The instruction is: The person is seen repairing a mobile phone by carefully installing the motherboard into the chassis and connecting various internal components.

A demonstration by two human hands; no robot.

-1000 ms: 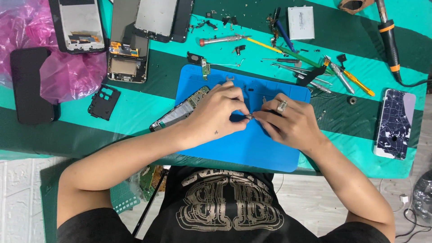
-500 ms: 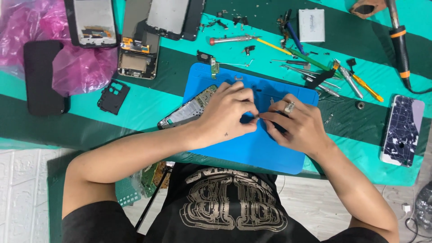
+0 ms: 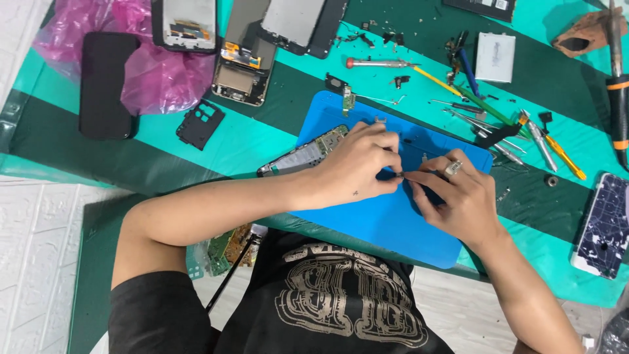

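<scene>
Worked over a blue mat (image 3: 367,223) at the centre of the green striped table (image 3: 262,141). Left hand (image 3: 357,164) curled nearly shut, fingertips pinched on a small dark part (image 3: 397,174), too small to identify. Right hand (image 3: 458,200), ring on one finger, likewise curled, its fingertips meeting the same small part from 3 o'clock. Opened phone (image 3: 301,154) lay on the mat's edge at 9 o'clock of the left hand, partly under its fingers. Scattered at 1 to 2 o'clock of the hands: screwdrivers and tweezers (image 3: 485,108). Cracked phone (image 3: 606,226) at 3 o'clock, well apart. Black phone (image 3: 107,85) and pink plastic bag (image 3: 157,72) at 10 o'clock, far off. Phone frame with exposed parts (image 3: 244,69) at 11 o'clock.
</scene>
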